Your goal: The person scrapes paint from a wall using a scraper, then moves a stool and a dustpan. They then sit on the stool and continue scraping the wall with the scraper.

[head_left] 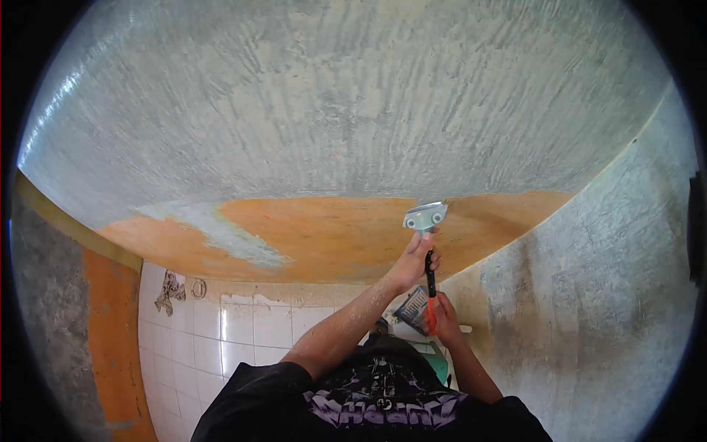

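Note:
A long-handled paint scraper (430, 274) with a wide pale head and a black and red handle is in both hands. My left hand (414, 265) is closed around the neck, just below the head. Lower down, my right hand (445, 321) wraps the red end of the handle. The scraper's head meets the orange painted wall (331, 228), close to the border with the bare grey surface above. To the left, a pale scraped streak (228, 234) crosses the orange band.
White floor tiles (193, 335) lie below the wall. A crumpled cloth (170, 291) and a ring-shaped roll (198, 288) rest at the left. By my right hand is a dark printed container (412, 309), with a green object (436, 359) nearer me. A stained side wall (567, 317) rises at right.

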Demonstrator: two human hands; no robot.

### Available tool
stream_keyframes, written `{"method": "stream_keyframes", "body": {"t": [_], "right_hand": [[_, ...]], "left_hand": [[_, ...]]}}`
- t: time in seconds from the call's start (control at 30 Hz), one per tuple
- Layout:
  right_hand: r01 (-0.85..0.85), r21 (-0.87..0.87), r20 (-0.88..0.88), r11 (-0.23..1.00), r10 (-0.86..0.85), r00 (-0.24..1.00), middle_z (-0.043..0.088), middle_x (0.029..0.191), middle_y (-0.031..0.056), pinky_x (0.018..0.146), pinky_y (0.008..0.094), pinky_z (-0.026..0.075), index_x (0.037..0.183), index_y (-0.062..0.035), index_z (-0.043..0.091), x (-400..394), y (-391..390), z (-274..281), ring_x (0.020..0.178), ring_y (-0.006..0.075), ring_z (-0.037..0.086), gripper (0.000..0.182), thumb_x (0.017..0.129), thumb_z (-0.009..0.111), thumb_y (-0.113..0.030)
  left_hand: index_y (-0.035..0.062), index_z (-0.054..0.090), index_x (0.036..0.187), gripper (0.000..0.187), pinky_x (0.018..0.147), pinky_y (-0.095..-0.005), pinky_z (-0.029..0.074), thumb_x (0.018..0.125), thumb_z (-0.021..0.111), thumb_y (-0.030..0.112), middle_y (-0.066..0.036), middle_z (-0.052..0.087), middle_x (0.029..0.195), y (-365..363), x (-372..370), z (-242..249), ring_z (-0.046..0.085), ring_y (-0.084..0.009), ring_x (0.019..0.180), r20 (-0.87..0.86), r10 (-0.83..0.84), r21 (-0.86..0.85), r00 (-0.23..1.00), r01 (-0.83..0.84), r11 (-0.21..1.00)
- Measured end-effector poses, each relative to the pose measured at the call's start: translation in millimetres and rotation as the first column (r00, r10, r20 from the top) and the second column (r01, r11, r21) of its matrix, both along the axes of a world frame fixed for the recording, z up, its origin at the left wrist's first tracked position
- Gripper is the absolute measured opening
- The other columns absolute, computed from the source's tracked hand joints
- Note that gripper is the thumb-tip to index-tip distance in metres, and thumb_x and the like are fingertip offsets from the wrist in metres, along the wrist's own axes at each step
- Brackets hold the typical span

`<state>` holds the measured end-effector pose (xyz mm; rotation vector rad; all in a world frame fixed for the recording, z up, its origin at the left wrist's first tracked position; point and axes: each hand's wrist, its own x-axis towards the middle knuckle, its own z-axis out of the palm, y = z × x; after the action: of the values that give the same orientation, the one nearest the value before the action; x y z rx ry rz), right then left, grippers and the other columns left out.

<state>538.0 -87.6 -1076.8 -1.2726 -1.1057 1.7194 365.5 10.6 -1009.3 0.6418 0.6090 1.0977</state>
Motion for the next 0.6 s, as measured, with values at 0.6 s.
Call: {"method": "stream_keyframes", "body": {"t": [0.6], "right_hand": [[-0.001,0.409,0.361,0.913,-0.161,0.919,0.048,0.059,-0.0021,0.045,0.0244,0.036,0.086,-0.0066,0.052,24.5,51.0,-74.5,0.049,0.0058,0.045,0.036,0.105,0.046,-0.037]], "left_hand": [[0.0138,0.036,0.129,0.036,0.071,-0.0296,0.042,0.108,0.029,0.043,-0.002,0.04,0.077,37.8,30.2,-31.8,0.041,-0.0127,0.07,-0.14,0.048,0.13,0.989,-0.03,0.991]]}}
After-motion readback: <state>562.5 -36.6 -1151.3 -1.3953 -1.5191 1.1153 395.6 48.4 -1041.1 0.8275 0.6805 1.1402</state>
